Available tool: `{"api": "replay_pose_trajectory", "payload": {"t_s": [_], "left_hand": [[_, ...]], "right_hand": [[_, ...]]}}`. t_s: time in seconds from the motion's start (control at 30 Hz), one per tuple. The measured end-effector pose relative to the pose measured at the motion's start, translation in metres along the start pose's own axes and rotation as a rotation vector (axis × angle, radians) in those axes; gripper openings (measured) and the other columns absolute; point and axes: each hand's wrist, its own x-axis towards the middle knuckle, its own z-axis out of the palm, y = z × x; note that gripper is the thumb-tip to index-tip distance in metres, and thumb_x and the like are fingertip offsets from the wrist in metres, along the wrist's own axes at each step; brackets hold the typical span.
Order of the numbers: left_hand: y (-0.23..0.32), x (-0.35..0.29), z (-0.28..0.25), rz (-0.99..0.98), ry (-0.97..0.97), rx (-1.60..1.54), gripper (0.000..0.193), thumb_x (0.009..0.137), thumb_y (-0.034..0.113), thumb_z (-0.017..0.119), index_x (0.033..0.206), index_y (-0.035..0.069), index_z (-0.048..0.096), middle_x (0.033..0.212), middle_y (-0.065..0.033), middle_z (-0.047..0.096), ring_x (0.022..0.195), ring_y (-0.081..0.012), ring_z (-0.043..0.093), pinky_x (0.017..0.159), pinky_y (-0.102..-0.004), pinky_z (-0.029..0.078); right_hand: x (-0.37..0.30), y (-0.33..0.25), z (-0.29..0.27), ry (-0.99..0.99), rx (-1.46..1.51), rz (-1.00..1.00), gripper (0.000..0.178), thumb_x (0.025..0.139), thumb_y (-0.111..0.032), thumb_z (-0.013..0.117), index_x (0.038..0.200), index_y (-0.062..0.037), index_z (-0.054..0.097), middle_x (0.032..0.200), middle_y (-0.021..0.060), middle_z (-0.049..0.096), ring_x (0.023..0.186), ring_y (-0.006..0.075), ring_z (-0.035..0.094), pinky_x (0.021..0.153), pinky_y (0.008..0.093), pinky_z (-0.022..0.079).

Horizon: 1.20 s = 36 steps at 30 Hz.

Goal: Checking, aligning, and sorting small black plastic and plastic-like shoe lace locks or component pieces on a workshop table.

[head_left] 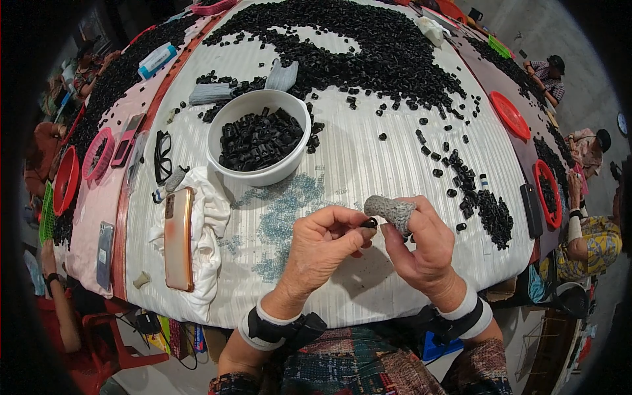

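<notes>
My left hand [324, 245] pinches a small black ring-like plastic piece [370, 224] between thumb and fingertips. Close beside it on the right is my right hand [424, 247], its fingers curled inward. Grey knitted fabric [390, 210] lies over the index finger of that hand; whether it is worn or gripped, and whether anything sits under it, I cannot make out. Beyond my hands stands a white bucket [217, 166] holding many black pieces [260, 139]. Small bluish clear bits [289, 210] are scattered on the white striped cloth [368, 158] left of my hands.
A large heap of black pieces [368, 49] covers the far table, with a smaller pile [495, 220] at right. Grey knitted cuffs [212, 93] lie behind the bucket. Glasses [162, 157] and a phone [178, 240] on white fabric lie left. Other people sit along both sides.
</notes>
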Motion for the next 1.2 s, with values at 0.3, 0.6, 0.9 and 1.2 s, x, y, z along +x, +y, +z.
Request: {"api": "replay_pose_trajectory", "payload": {"t_s": [0.3,0.6,0.9,1.2], "left_hand": [[0.000,0.003,0.002,-0.008,0.064,-0.020,0.014,0.083,0.002,0.064,0.096,-0.001,0.061,0.086,-0.0109,0.067,0.069,-0.0132,0.064,0.057,-0.0236,0.054],[0.004,0.004,0.005,-0.072,0.122,-0.025,0.011,0.083,0.002,0.063,0.094,0.000,0.061,0.086,-0.0114,0.067,0.067,-0.0122,0.065,0.055,-0.0225,0.054],[-0.001,0.004,0.003,-0.091,0.101,-0.058,0.011,0.083,0.002,0.063,0.094,0.000,0.060,0.086,-0.0120,0.067,0.065,-0.0123,0.065,0.052,-0.0224,0.054],[-0.002,0.005,0.001,-0.116,0.140,-0.052,0.017,0.083,0.004,0.065,0.097,-0.003,0.060,0.086,-0.0122,0.067,0.068,-0.0128,0.064,0.055,-0.0230,0.053]], "right_hand": [[-0.004,0.017,-0.020,-0.019,0.000,0.095,0.031,0.072,0.011,0.061,0.102,0.0012,0.063,0.082,0.0106,0.060,0.069,0.0191,0.058,0.054,0.0276,0.047],[-0.032,0.053,-0.048,-0.051,-0.134,0.499,0.014,0.082,0.003,0.060,0.095,0.0033,0.056,0.074,0.0119,0.056,0.058,0.0166,0.054,0.050,0.0266,0.044],[-0.040,0.043,-0.027,-0.280,-0.110,0.477,0.021,0.077,0.002,0.058,0.097,-0.0001,0.054,0.077,0.0160,0.055,0.066,0.0285,0.059,0.058,0.0374,0.048],[-0.004,0.066,-0.026,-0.159,-0.081,0.383,0.025,0.077,0.001,0.058,0.102,0.0002,0.054,0.083,0.0162,0.055,0.068,0.0275,0.059,0.060,0.0354,0.050]]}}
